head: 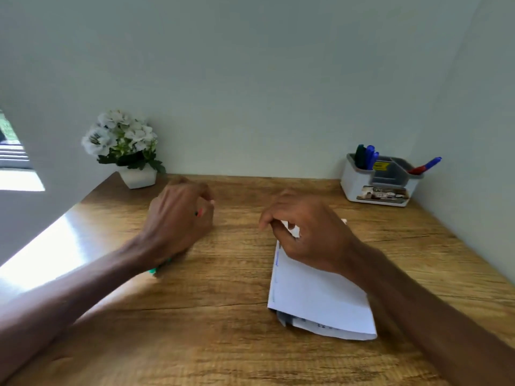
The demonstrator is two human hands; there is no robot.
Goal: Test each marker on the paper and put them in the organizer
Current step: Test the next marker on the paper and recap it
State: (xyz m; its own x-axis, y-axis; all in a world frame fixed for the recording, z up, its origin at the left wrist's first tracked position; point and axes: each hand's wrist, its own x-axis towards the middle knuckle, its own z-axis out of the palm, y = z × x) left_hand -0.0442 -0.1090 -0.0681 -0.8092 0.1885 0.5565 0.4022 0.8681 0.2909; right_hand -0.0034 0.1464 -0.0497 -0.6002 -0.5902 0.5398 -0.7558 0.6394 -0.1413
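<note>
Your folded paper [320,296] lies on the table [223,344] with its long axis running away from you toward the far wall. Your right hand [312,238] sits over the paper's far end, fingers curled and pinching a raised bit of the sheet near its far left corner, so it is busy with the paper, not a marker. Your left hand [179,221] is well to the paper's left, closed into a fist. A green marker [159,268] pokes out under the heel of it and a red speck shows by the fingers, so I judge it grips that marker, though blur hides whether there is a second. Its barrel seems to run roughly parallel to the paper's long edge. The organizer [359,185] stands beyond the paper's far right corner, with pens [367,156] in it. The left hand has the marker, but the right is nearer both sheet and organizer, so the marker must travel rightward to the paper's bare near half.
</note>
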